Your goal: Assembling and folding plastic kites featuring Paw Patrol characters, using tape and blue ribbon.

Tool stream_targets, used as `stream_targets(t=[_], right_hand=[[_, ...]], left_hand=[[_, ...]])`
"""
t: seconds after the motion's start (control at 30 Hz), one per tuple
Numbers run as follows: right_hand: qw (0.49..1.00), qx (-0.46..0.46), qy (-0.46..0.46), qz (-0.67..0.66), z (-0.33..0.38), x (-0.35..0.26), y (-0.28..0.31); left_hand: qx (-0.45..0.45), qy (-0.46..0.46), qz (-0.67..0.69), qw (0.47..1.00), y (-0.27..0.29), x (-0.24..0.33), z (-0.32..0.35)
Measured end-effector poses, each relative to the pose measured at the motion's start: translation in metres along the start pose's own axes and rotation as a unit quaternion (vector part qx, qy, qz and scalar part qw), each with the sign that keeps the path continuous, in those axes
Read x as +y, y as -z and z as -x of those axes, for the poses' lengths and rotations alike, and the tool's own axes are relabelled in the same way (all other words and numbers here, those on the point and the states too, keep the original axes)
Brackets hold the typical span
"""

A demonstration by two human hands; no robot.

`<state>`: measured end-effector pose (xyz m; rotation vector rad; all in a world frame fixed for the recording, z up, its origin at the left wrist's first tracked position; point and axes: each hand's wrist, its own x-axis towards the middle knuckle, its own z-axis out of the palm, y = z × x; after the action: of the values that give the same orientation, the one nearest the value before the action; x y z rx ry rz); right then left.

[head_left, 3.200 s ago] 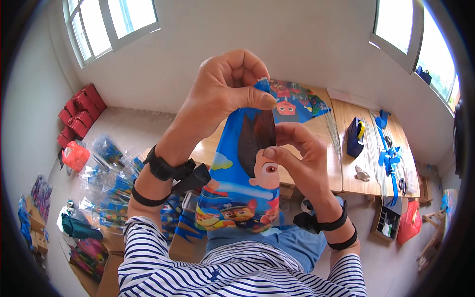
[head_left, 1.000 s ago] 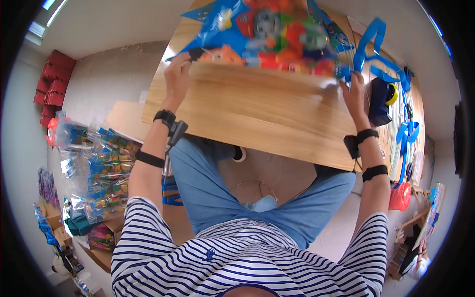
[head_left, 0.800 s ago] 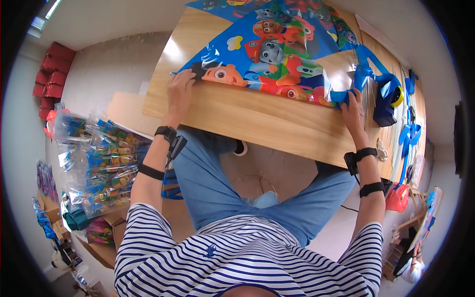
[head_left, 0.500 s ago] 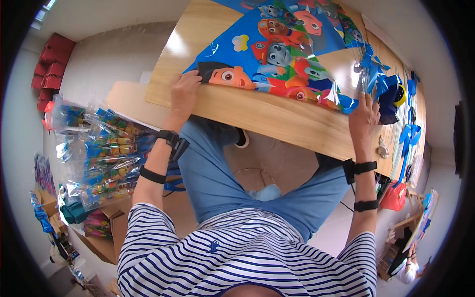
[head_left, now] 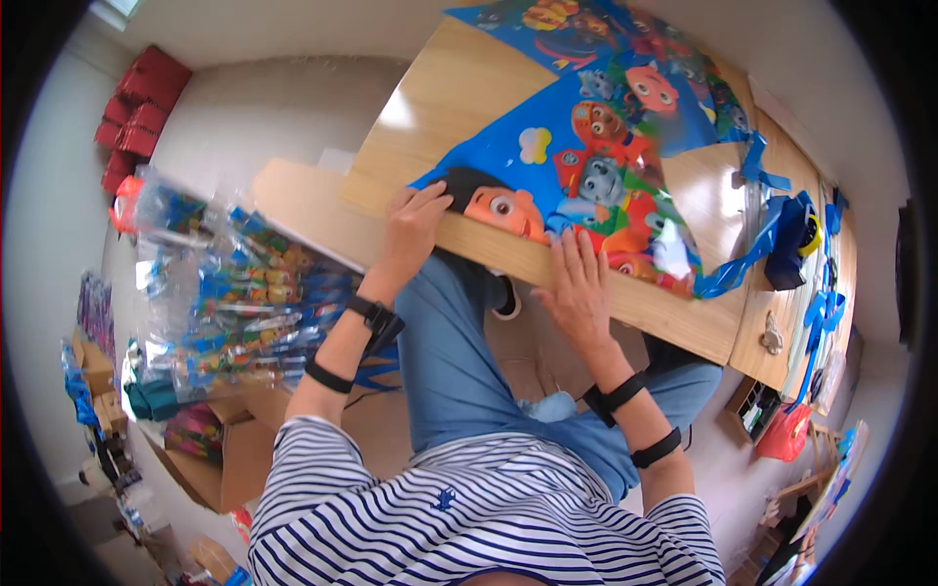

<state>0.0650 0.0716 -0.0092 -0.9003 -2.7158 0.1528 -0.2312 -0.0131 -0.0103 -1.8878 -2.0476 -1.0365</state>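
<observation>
A glossy blue sheet [head_left: 532, 181] printed with cartoon figures lies on the light wood table [head_left: 420, 107], its near edge along the table's front edge. Closed on the sheet's near left corner are the fingers of my left hand [head_left: 412, 232]; the thumb's grip is partly hidden. My right hand [head_left: 578, 293] rests flat on the near edge, fingers stretched out and slightly apart, holding nothing. A blue ribbon-like strip [head_left: 733, 273] runs from the sheet's right corner. Farther back, another part of the blue printed material [head_left: 567, 29] overlaps it.
Several clear-wrapped printed packs [head_left: 259, 283] are piled left of my legs, with an open cardboard box [head_left: 249, 459] below. Blue ribbons [head_left: 826, 308], a dark blue roll-like item [head_left: 787, 249] and a red bag [head_left: 785, 432] are on the right. Red boxes [head_left: 147, 103] stand far left.
My right hand has left the sheet's right corner and moved left to lie flat near the middle of its near edge. My left hand stays at the left corner. The view has shifted.
</observation>
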Motion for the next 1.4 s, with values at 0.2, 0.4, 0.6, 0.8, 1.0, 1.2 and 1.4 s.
stream_targets(t=[0.2, 0.4, 0.6, 0.8, 1.0, 1.2, 1.4], right_hand=[[0.999, 0.044, 0.01, 0.018, 0.007, -0.003, -0.01], [0.999, 0.038, -0.006, -0.025, 0.011, -0.003, -0.011], [0.998, 0.042, -0.004, -0.038, 0.009, -0.008, -0.012], [0.998, 0.036, -0.01, -0.051, 0.01, -0.005, -0.014], [0.998, 0.029, -0.018, -0.047, 0.011, -0.002, -0.011], [0.999, 0.015, -0.008, -0.031, 0.01, -0.004, -0.012], [1.0, 0.015, -0.01, -0.023, 0.009, -0.006, -0.01]], left_hand=[[-0.007, 0.069, 0.023, 0.997, 0.007, 0.009, -0.053], [-0.148, 0.136, 0.073, 0.977, -0.083, 0.003, -0.188], [-0.146, 0.214, 0.056, 0.964, -0.167, 0.001, -0.249], [-0.239, 0.242, 0.029, 0.94, -0.174, -0.001, -0.271], [-0.183, 0.209, 0.014, 0.961, -0.176, 0.018, -0.266], [-0.215, 0.232, 0.061, 0.947, -0.178, 0.004, -0.269], [-0.212, 0.314, 0.282, 0.881, -0.169, -0.015, -0.275]])
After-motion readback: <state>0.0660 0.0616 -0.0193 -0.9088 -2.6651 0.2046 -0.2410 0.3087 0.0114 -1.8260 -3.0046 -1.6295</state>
